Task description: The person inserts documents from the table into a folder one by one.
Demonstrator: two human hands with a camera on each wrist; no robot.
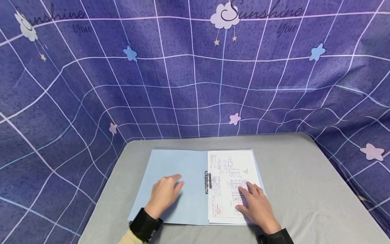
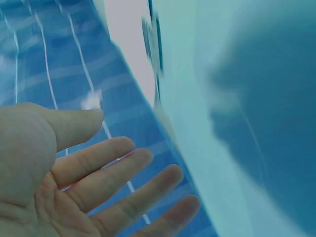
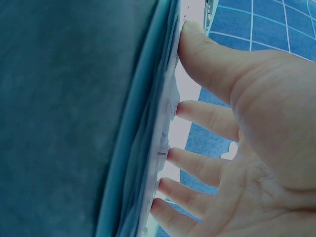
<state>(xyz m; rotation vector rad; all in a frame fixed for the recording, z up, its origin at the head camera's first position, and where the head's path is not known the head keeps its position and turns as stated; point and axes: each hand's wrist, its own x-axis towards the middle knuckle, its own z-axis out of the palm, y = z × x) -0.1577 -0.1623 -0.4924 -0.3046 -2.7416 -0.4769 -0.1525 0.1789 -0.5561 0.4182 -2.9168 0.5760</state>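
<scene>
A light blue folder (image 1: 182,162) lies spread flat on the grey table. On its right half is a stack of white printed sheets (image 1: 225,189) with line drawings and a small red stamp. A metal clip (image 1: 207,182) sits along the spine at the sheets' left edge. My right hand (image 1: 257,206) rests on the sheets, fingertips and thumb touching the top page, as the right wrist view also shows. Over the folder's bare left cover my left hand (image 1: 166,193) hovers with fingers loosely extended, holding nothing; its shadow falls on the cover in the left wrist view.
The grey cloth-covered table (image 1: 304,189) extends around the folder on all sides. Behind and beside it hangs a purple curtain (image 1: 182,74) with a grid, stars and clouds. Black bands (image 1: 144,223) circle both wrists.
</scene>
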